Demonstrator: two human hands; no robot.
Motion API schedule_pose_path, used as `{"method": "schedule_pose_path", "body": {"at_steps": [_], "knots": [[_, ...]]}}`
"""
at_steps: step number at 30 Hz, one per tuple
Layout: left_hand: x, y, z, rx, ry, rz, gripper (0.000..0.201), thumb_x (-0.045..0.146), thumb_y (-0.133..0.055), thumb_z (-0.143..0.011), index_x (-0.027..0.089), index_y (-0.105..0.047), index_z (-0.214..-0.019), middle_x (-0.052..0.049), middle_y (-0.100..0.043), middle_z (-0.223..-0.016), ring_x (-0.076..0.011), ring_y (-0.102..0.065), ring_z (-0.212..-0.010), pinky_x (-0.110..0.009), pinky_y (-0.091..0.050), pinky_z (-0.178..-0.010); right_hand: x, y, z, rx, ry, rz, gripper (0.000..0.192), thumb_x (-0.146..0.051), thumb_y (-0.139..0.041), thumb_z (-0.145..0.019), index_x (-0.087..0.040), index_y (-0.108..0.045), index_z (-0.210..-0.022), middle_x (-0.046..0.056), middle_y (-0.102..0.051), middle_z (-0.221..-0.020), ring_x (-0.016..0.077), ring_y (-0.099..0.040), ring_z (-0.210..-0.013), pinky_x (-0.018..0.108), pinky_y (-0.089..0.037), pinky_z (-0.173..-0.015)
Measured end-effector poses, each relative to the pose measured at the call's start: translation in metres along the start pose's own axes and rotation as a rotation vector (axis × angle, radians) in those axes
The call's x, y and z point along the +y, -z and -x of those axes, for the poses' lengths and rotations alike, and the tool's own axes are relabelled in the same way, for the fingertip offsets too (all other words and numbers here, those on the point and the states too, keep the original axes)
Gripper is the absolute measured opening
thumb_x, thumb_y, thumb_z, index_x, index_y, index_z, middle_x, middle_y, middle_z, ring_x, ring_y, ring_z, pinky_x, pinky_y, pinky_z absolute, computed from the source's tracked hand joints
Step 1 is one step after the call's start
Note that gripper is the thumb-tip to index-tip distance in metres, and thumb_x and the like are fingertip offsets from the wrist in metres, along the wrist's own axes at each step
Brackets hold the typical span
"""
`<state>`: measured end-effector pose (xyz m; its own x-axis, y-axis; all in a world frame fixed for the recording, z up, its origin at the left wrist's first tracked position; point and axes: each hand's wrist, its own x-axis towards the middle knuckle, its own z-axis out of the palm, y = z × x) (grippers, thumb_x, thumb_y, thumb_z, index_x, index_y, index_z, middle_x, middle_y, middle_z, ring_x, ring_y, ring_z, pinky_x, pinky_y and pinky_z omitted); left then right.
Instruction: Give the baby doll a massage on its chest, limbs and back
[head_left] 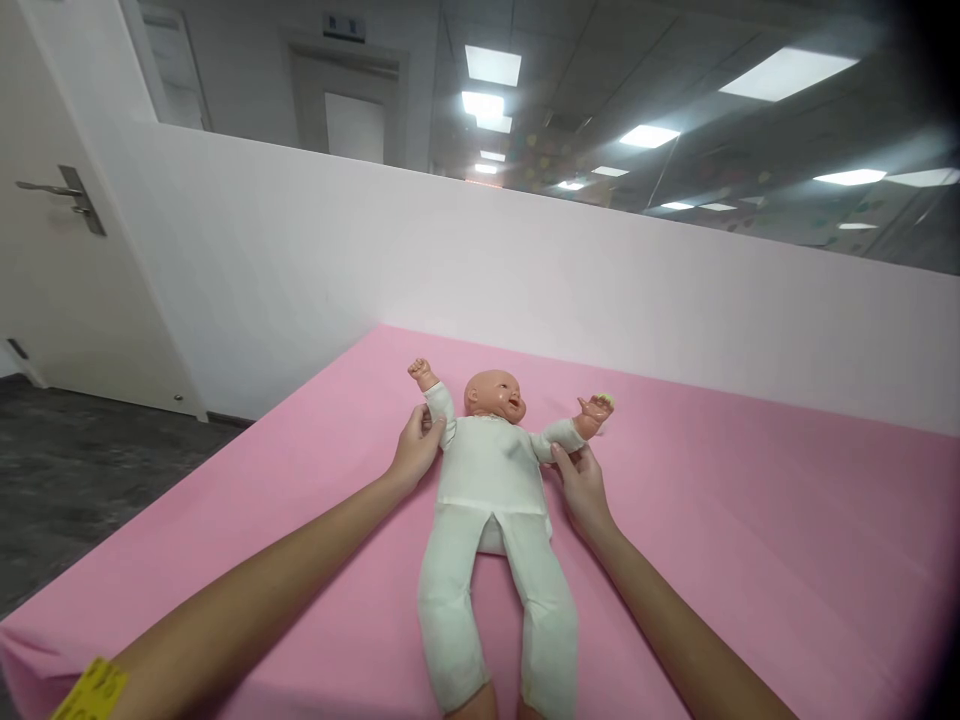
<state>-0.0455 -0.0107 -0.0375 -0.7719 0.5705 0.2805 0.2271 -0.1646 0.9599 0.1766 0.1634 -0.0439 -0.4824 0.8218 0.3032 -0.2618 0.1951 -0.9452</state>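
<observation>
A baby doll [491,465] with a cloth body in pale white lies on its back, head away from me and turned to the right. Both its arms are raised out to the sides, and its legs point toward me. My left hand [420,445] is closed round the doll's upper arm on the left, thumb on the cloth. On the other side my right hand [581,485] pinches the underside of the doll's other arm near the elbow. The fingertips beneath each arm are partly hidden. The doll's feet are cut off by the lower edge of the view.
Pink cloth covers the table [315,460], whose left edge runs down beside a dark floor [97,480]. A low white wall [600,290] stands behind it. At far left is a door [82,260] with a metal handle. A yellow tag [94,690] shows near my left forearm.
</observation>
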Motion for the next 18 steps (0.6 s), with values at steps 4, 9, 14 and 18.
{"method": "schedule_pose_path", "body": {"at_steps": [4,9,14,18], "knots": [[0.001,0.000,0.000,-0.008,-0.007,0.002,0.032,0.047,-0.063,-0.092,0.021,-0.059,-0.110,-0.007,-0.068,-0.110,-0.0242,-0.063,-0.105,-0.033,-0.049,-0.087,0.000,0.001,0.000,-0.032,0.026,0.032,0.044,-0.048,-0.078,-0.084,-0.020,-0.065,-0.115,0.007,-0.072,-0.110,0.0255,-0.067,-0.102,0.038,-0.057,-0.088],[0.003,-0.001,0.002,-0.020,-0.021,0.006,0.029,0.043,-0.063,-0.092,0.021,-0.059,-0.110,-0.007,-0.068,-0.109,-0.0240,-0.063,-0.104,-0.033,-0.050,-0.086,-0.002,0.000,-0.001,-0.004,-0.015,-0.014,0.047,-0.048,-0.081,-0.079,-0.020,-0.066,-0.113,0.009,-0.073,-0.112,0.0283,-0.069,-0.104,0.041,-0.060,-0.087],[0.008,-0.002,0.004,-0.025,-0.041,0.003,0.030,0.041,-0.065,-0.091,0.021,-0.061,-0.113,-0.007,-0.069,-0.113,-0.0238,-0.065,-0.103,-0.034,-0.051,-0.088,-0.003,0.001,-0.001,0.030,-0.048,-0.024,0.045,-0.048,-0.080,-0.079,-0.019,-0.068,-0.111,0.010,-0.075,-0.111,0.0287,-0.070,-0.102,0.042,-0.060,-0.087],[0.014,-0.002,0.006,-0.086,-0.117,-0.044,0.033,0.036,-0.068,-0.088,0.022,-0.068,-0.117,-0.008,-0.069,-0.121,-0.0258,-0.064,-0.112,-0.038,-0.050,-0.097,-0.003,0.002,0.002,-0.078,0.089,0.101,0.036,-0.036,-0.076,-0.083,-0.021,-0.072,-0.115,0.010,-0.073,-0.119,0.0301,-0.067,-0.112,0.045,-0.056,-0.095]]}}
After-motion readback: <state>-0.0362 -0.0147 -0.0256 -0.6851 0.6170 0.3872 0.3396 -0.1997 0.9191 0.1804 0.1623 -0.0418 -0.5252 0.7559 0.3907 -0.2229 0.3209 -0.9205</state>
